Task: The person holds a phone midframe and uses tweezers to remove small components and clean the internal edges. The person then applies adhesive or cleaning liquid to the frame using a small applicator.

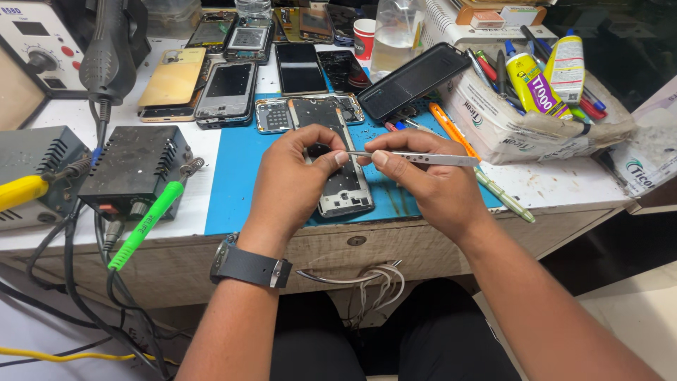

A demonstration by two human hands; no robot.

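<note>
A blue mat [243, 176] covers the middle of the cluttered workbench [578, 187], and on it lies an opened phone frame [338, 180]. The left hand [293, 180] curls over that frame, seemingly steadying it. The right hand [430, 180] pinches metal tweezers [416, 158], their tip meeting the left fingertips above the frame.

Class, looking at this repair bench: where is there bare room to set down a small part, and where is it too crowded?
Bare spots: the blue mat between the black power box and the left hand, and the white benchtop right of the right hand, below the cloth-lined tray. The back row of phones is crowded.
</note>
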